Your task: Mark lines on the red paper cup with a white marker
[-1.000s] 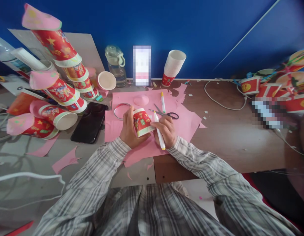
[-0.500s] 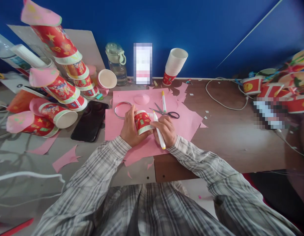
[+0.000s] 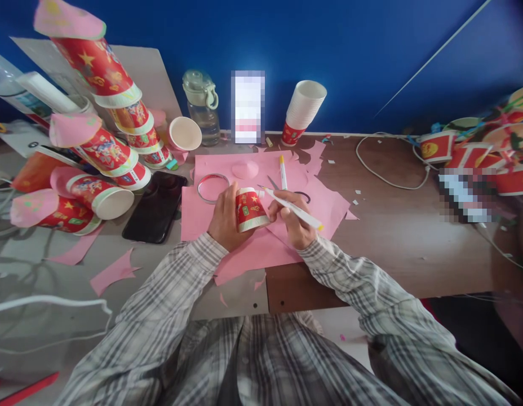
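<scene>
Paper cup (image 3: 249, 211), red with a pale edge, grasped in the left hand (image 3: 225, 219), raised over pink paper (image 3: 240, 262) on the worktop (image 3: 397, 242). White marker (image 3: 304, 215) pinched in the right hand (image 3: 297, 229) — slanting, thin end near the cup's upper right, yellow end out to the right; contact between marker and cup impossible to judge. On the pink paper, farther back: a small pink cone (image 3: 245, 168), a clear ring (image 3: 203, 198) just beside the left hand, scissors (image 3: 304, 193) partly hidden behind the right hand, and a second marker (image 3: 283, 172) lying near the blades.

To the left, a black phone (image 3: 154, 208) lying flat, then a tall tower of red cups (image 3: 96, 67) with a pink paper top. Along the blue wall (image 3: 350, 51), a water bottle (image 3: 201, 113), a pixelated screen (image 3: 248, 107) and a stack of cups (image 3: 301, 110) — upright, white above red.
</scene>
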`<state>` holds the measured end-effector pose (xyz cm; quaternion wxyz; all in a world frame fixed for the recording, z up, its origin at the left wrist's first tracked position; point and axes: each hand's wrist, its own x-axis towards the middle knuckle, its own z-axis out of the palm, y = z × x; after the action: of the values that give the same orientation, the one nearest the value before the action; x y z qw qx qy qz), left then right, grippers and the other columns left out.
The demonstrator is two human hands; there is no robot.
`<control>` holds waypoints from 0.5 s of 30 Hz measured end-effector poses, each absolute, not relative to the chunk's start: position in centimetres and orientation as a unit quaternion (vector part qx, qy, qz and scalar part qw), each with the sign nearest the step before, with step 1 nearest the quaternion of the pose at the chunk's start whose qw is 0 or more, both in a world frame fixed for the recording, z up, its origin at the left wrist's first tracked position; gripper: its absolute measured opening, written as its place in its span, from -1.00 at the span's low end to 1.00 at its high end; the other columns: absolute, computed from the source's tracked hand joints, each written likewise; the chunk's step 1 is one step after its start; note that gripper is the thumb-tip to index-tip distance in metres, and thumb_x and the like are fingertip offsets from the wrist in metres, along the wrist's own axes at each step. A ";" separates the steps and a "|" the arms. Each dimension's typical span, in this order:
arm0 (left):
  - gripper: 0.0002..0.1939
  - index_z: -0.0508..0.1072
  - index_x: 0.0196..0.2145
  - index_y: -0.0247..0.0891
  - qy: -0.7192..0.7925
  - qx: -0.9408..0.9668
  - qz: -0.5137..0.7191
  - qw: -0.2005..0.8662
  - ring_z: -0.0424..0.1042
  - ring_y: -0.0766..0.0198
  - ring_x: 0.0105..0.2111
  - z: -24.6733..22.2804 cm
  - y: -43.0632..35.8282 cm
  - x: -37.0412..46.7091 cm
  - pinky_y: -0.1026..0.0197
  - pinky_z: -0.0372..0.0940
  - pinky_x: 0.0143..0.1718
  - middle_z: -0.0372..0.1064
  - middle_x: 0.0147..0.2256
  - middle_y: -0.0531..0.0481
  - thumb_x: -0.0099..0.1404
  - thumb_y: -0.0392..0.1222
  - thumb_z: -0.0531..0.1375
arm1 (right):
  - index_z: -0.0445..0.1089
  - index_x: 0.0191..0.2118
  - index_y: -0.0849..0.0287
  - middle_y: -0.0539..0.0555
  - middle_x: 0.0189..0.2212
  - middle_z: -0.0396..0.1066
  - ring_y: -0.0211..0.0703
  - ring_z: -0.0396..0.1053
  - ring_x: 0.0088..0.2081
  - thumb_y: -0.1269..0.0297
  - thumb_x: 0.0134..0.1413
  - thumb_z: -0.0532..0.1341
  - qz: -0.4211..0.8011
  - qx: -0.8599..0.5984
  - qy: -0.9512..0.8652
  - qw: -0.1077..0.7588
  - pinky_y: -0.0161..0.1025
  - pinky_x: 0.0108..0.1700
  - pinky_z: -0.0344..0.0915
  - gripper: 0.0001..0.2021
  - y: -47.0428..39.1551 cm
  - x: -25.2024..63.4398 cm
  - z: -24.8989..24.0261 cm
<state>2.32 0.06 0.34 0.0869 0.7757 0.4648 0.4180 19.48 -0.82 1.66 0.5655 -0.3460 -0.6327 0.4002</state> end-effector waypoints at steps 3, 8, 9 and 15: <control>-0.04 -0.24 0.16 -0.37 0.465 0.777 0.415 0.083 0.19 -0.03 0.03 0.3 0.1 2.3 -0.14 0.21 0.08 0.12 0.01 -0.34 0.05 0.11 0.23 | 0.33 -0.15 0.17 0.06 -0.49 0.30 -0.19 0.27 -0.53 0.03 0.12 0.03 0.454 -0.326 -0.589 0.584 -0.15 -0.44 0.29 -0.66 -0.5 19.4 1.4; -0.02 -0.25 0.17 -0.34 0.465 0.781 0.408 0.085 0.19 -0.06 0.03 0.3 0.0 2.3 -0.16 0.22 0.06 0.12 0.01 -0.35 0.04 0.16 0.22 | 0.35 -0.22 0.16 0.02 -0.55 0.29 -0.24 0.21 -0.58 0.00 0.08 0.08 0.521 -0.325 -0.532 0.583 -0.23 -0.52 0.23 -0.66 -0.4 19.2 1.2; -0.03 -0.26 0.17 -0.33 0.464 0.782 0.408 0.082 0.20 -0.06 0.02 0.3 0.0 2.3 -0.17 0.22 0.05 0.12 0.01 -0.35 0.05 0.16 0.21 | 0.35 -0.23 0.16 0.01 -0.56 0.29 -0.25 0.20 -0.59 0.00 0.08 0.08 0.521 -0.331 -0.531 0.581 -0.24 -0.53 0.22 -0.67 -0.4 19.2 1.3; -0.06 -0.24 0.16 -0.37 0.456 0.784 0.414 0.076 0.19 -0.04 0.04 0.4 0.1 2.3 -0.14 0.21 0.08 0.13 0.01 -0.35 0.07 0.12 0.21 | 0.34 -0.24 0.21 0.01 -0.56 0.30 -0.31 0.18 -0.61 0.01 0.09 0.08 0.512 -0.343 -0.537 0.576 -0.28 -0.55 0.20 -0.66 -0.2 19.1 1.6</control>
<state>2.30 0.05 0.43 0.0756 0.7843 0.4557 0.4142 19.07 -0.21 1.56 0.5758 -0.3428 -0.5371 0.5122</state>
